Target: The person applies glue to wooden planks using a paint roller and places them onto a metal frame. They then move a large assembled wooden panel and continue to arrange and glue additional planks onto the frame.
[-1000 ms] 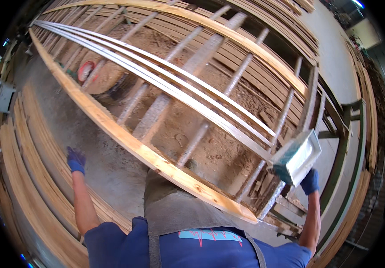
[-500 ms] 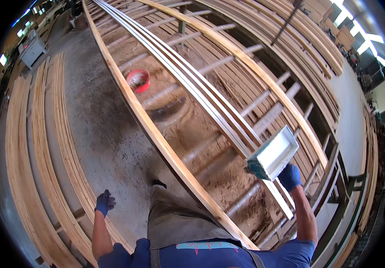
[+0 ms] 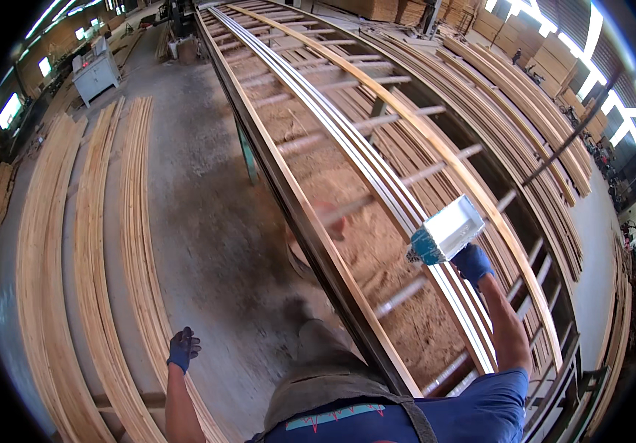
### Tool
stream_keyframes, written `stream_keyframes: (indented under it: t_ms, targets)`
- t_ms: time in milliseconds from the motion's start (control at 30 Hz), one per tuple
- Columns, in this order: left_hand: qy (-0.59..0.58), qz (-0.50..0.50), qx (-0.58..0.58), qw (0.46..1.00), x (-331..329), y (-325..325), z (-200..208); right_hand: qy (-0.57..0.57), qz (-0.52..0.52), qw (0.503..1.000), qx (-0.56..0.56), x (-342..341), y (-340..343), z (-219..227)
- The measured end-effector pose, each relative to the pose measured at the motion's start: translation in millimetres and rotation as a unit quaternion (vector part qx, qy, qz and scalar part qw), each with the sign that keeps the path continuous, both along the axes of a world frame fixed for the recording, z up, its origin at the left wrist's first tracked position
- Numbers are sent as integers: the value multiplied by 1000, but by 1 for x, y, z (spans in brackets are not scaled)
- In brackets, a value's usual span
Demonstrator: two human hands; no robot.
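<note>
My right hand (image 3: 473, 264), in a dark blue glove, is closed around the near end of a box-shaped open container (image 3: 452, 227), white inside and smeared with teal and white outside. The container sits over several long white-coated wooden strips (image 3: 347, 140), seemingly touching them, though its underside is hidden. These strips run lengthwise across the rollers (image 3: 401, 297) of a long rack. Low on the left, my gloved left hand (image 3: 183, 348) hangs above the floor beside stacked boards, its fingers loosely apart and nothing in them.
The rack's near rail (image 3: 288, 177) runs along my right side. A pale timber strip (image 3: 436, 140) lies farther across the rollers. Sawdust and a blurred red tub (image 3: 336, 221) are below. Board stacks (image 3: 137, 199) line the floor at left; a grey cabinet (image 3: 97, 74) stands beyond.
I have moved forward along the rack, and my view has tilted up. The red tub now appears closer to me. My right hand still holds the container over the white strips.
</note>
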State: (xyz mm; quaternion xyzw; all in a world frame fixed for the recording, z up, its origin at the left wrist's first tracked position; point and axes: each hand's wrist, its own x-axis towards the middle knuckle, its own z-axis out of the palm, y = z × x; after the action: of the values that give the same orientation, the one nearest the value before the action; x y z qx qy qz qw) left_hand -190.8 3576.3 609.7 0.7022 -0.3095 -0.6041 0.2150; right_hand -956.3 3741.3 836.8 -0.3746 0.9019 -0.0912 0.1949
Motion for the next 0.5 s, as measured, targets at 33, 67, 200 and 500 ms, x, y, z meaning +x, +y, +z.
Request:
stream_keyframes:
  t_ms: [33, 67, 200, 500]
  targets:
    - [-7, -1, -5, 1000, 2, -32, 2, -5, 4, 1000, -6, 2, -38, -1]
    - [-13, -3, -10, 1000, 4, -64, 3, 1, 19, 1000, -8, 1, -76, -7]
    - [12, 69, 26, 997, 25, -155, 0, 17, 58, 998, 24, 2, -253, -9]
    - [131, 186, 263, 938, 107, -164, -89, 14, 50, 999, -2, -11, -632, -25]
